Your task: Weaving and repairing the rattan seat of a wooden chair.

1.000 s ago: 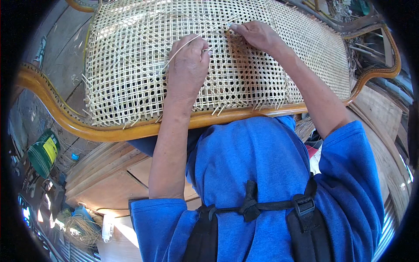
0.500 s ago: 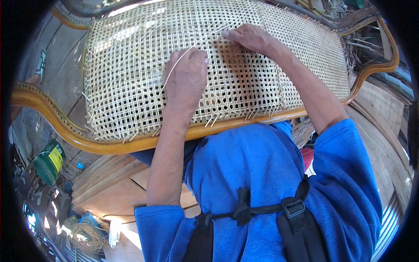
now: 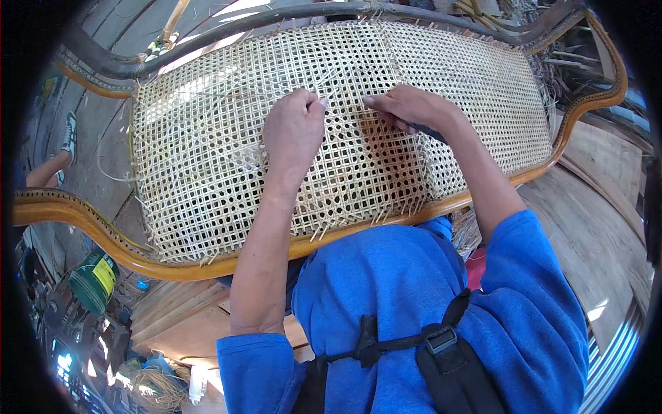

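A woven cane panel (image 3: 227, 172) with a pale open mesh spans a curved, varnished wooden frame (image 3: 179, 270). Over its middle, my left hand (image 3: 293, 131) is closed, with thumb and forefinger pressed together at the weave. Whatever it pinches is too small to make out. To its right, my right hand (image 3: 414, 109) has its fingers curled and thumb pointing left, just above the mesh. Something dark shows under its palm, and I cannot tell what it is. Loose cane ends stick up near my left fingertips and along the panel's near edge.
A dark curved rail (image 3: 276, 21) runs along the far side. At the left, another person's foot (image 3: 69, 141) rests on the boards. A green bucket (image 3: 93, 281) stands lower left, near a bundle of loose fibre strands (image 3: 157, 388). Wooden sheets (image 3: 552, 228) lie at the right.
The panel sits lower in view, showing more of the dark far rail. My right hand has come nearer my left on the weave. The cane strand no longer crosses the back of my left hand.
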Tool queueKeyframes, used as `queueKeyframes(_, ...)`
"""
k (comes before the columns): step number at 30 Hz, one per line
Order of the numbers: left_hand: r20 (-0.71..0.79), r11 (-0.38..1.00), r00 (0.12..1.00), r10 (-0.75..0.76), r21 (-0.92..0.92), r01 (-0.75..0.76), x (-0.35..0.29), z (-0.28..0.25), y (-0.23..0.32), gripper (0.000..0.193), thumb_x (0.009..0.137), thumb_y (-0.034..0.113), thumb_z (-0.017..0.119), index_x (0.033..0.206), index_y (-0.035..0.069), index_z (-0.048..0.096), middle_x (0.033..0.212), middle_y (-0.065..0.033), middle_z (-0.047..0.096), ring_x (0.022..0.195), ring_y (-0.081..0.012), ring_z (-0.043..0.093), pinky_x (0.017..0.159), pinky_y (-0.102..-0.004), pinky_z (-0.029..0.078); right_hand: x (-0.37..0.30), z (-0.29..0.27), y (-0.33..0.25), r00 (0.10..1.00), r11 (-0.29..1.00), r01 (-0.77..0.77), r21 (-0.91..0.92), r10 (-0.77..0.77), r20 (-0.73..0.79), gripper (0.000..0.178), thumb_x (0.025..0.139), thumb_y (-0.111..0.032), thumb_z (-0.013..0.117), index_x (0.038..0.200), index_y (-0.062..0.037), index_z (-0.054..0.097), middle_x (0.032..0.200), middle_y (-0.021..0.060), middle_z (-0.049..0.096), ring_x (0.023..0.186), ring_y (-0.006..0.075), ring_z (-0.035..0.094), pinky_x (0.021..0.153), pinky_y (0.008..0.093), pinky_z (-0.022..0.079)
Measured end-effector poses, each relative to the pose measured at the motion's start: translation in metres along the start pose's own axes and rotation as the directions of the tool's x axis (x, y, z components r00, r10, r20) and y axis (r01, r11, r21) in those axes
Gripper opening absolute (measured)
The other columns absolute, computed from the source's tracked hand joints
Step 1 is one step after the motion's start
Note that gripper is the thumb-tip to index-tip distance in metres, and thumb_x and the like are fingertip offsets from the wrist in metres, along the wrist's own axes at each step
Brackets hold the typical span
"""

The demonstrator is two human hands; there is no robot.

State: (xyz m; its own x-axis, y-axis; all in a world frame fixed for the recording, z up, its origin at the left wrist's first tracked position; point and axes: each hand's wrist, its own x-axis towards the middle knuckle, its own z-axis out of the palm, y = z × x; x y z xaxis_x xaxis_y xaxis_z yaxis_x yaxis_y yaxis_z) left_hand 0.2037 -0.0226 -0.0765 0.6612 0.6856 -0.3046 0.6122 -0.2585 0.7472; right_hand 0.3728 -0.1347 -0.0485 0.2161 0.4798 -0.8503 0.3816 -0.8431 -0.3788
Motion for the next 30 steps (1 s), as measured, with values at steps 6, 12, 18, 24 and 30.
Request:
queueKeyframes(6, 0.145, 0.960, 0.967, -0.209, -0.159, 0.231, 0.017, 0.004, 0.032, 0.025, 0.088, 0.023, 0.058, 0.080, 0.000, 0.064, 0.065, -0.0057, 0.059, 0.055, -0.0152, 0.051, 0.058, -0.0319, 0.045, -0.002, 0.014, 0.026, 0.983, 0.990, 0.089, 0.107, -0.070, -0.172, 0.060, 0.091, -0.056, 0.047, 0.059, -0.0053, 0.054, 0.046, 0.0028, 0.047, 0.040, 0.0136, 0.047, 0.044, 0.0288, 0.040)
queueKeyframes(12, 0.354, 0.818, 0.889, -0.291, -0.390, 0.422, 0.020, -0.015, 0.021, 0.022, 0.090, 0.027, 0.059, 0.083, 0.006, 0.059, 0.067, 0.0008, 0.052, 0.063, -0.0073, 0.046, 0.058, -0.0220, 0.039, -0.007, 0.017, 0.030, 0.974, 0.981, 0.080, 0.176, -0.039, -0.224, 0.060, 0.091, -0.055, 0.047, 0.062, -0.0039, 0.056, 0.048, 0.0013, 0.047, 0.044, 0.0112, 0.047, 0.043, 0.0272, 0.037)
queueKeyframes(18, 0.641, 0.493, 0.715, -0.279, -0.543, 0.679, 0.039, -0.028, 0.028, 0.019, 0.090, 0.022, 0.055, 0.076, 0.009, 0.055, 0.066, 0.0013, 0.052, 0.060, -0.0064, 0.047, 0.055, -0.0202, 0.039, -0.004, 0.019, 0.030, 0.972, 0.983, 0.094, 0.160, -0.056, -0.229, 0.063, 0.090, -0.057, 0.043, 0.069, -0.0011, 0.062, 0.056, 0.0106, 0.056, 0.054, 0.0209, 0.054, 0.059, 0.0364, 0.046)
queueKeyframes(24, 0.328, 0.938, 0.943, 0.062, -0.342, 0.057, 0.011, -0.034, 0.014, 0.022, 0.084, 0.019, 0.056, 0.067, 0.005, 0.059, 0.073, -0.0011, 0.063, 0.063, -0.0071, 0.048, 0.056, -0.0227, 0.040, -0.011, 0.017, 0.034, 0.964, 0.989, 0.085, 0.124, -0.051, -0.260, 0.064, 0.091, -0.058, 0.042, 0.072, -0.0004, 0.062, 0.058, 0.0116, 0.055, 0.056, 0.0221, 0.055, 0.058, 0.0380, 0.045)
queueKeyframes(30, 0.344, 0.820, 0.918, 0.198, -0.572, 0.037, 0.031, -0.009, 0.011, 0.030, 0.093, 0.027, 0.053, 0.080, 0.004, 0.067, 0.077, -0.0026, 0.066, 0.064, -0.0048, 0.053, 0.062, -0.0244, 0.047, -0.014, 0.014, 0.024, 0.973, 0.978, 0.104, 0.180, -0.062, -0.224, 0.060, 0.091, -0.055, 0.043, 0.088, 0.0002, 0.067, 0.073, 0.0182, 0.064, 0.069, 0.0289, 0.063, 0.068, 0.0391, 0.048)
